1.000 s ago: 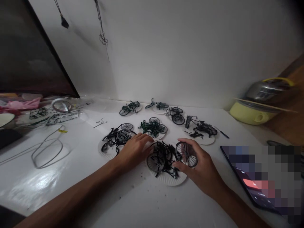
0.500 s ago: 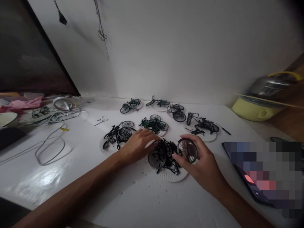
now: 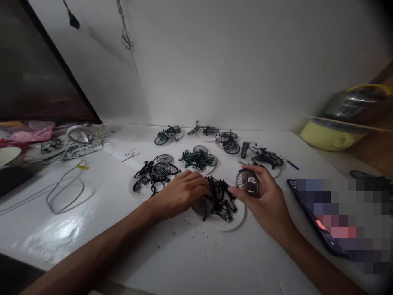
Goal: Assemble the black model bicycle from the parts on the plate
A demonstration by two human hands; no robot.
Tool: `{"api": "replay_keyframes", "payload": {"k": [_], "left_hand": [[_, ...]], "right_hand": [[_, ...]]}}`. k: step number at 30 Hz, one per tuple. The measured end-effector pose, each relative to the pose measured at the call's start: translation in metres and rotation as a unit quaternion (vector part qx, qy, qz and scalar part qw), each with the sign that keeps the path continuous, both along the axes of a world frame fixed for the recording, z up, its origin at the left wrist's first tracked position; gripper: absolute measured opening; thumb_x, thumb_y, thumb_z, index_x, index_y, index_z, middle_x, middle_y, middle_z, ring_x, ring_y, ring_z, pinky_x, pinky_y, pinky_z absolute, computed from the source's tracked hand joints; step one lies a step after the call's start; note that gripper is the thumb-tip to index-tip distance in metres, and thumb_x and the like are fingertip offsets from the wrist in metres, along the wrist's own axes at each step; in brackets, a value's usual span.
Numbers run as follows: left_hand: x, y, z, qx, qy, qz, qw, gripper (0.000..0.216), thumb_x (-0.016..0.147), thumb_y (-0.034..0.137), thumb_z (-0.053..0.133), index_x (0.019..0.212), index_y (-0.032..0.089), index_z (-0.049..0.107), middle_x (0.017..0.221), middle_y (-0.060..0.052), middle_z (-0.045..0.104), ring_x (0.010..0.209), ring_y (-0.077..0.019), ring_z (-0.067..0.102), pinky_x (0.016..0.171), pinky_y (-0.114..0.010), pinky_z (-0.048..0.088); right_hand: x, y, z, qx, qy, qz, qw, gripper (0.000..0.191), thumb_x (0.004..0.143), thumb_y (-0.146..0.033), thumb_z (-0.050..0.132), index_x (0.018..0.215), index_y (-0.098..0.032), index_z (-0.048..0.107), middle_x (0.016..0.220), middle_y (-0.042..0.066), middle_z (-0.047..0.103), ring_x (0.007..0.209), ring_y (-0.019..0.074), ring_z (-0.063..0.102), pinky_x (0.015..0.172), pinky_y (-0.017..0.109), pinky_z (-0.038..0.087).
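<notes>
A small black spoked bicycle wheel (image 3: pixel 247 182) is pinched upright between the thumb and fingers of my right hand (image 3: pixel 268 198), raised at the right edge of a white paper plate (image 3: pixel 238 219). On that plate lies a heap of black model-bicycle parts (image 3: pixel 223 200). My left hand (image 3: pixel 184 190) reaches over the heap's left side with its fingers curled down among the parts. Another wheel (image 3: pixel 203 206) lies under those fingertips, partly covered. What the left fingers grip is hidden from me.
More plates hold black bicycle parts (image 3: pixel 158 170) and green ones (image 3: pixel 196 159). Model bicycles (image 3: pixel 167 135) stand farther back. A screwdriver (image 3: pixel 290 162) and a tablet (image 3: pixel 319 221) lie right, with a yellow pot (image 3: pixel 322 137) beyond. At left are a cable (image 3: pixel 66 186) and sprue frames (image 3: pixel 84 148).
My right hand has lifted the wheel slightly up and right, away from the heap. My left hand has shifted right and curled its fingers onto the parts.
</notes>
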State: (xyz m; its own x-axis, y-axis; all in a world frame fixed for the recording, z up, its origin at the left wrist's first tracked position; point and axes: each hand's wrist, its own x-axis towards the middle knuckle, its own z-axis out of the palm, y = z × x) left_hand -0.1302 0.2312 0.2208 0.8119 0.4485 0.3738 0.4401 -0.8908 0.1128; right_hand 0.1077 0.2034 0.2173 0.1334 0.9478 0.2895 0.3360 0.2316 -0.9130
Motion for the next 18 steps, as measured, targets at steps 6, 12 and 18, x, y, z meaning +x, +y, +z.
{"api": "replay_keyframes", "payload": {"k": [6, 12, 18], "left_hand": [[-0.0028, -0.0027, -0.0021, -0.206, -0.183, 0.034, 0.961, 0.013, 0.095, 0.015, 0.054, 0.107, 0.016, 0.06, 0.108, -0.009, 0.065, 0.103, -0.0203, 0.058, 0.092, -0.037, 0.047], [0.0021, 0.0033, -0.0059, -0.533, -0.437, 0.08, 0.72, 0.015, 0.092, 0.026, 0.063, 0.1, 0.013, 0.063, 0.101, -0.007, 0.063, 0.092, -0.0149, 0.06, 0.085, -0.03, 0.052], [0.0006, 0.0048, -0.008, -0.536, -0.418, 0.098, 0.727, 0.024, 0.092, 0.028, 0.062, 0.11, 0.013, 0.067, 0.098, -0.007, 0.067, 0.09, -0.0156, 0.062, 0.084, -0.029, 0.054]], "right_hand": [[0.005, 0.0022, 0.0012, 0.011, 0.044, -0.003, 0.999, 0.049, 0.077, -0.044, 0.077, 0.117, -0.027, 0.057, 0.098, 0.002, 0.061, 0.086, 0.0173, 0.06, 0.075, 0.03, 0.053], [0.0046, -0.0007, 0.0012, 0.001, 0.031, 0.023, 0.999, 0.046, 0.078, -0.044, 0.076, 0.116, -0.026, 0.056, 0.096, 0.002, 0.061, 0.083, 0.0165, 0.059, 0.069, 0.027, 0.052], [0.004, -0.0026, 0.002, -0.002, -0.025, 0.024, 0.999, 0.047, 0.077, -0.043, 0.077, 0.116, -0.027, 0.057, 0.093, 0.001, 0.062, 0.076, 0.0161, 0.06, 0.066, 0.028, 0.052]]}}
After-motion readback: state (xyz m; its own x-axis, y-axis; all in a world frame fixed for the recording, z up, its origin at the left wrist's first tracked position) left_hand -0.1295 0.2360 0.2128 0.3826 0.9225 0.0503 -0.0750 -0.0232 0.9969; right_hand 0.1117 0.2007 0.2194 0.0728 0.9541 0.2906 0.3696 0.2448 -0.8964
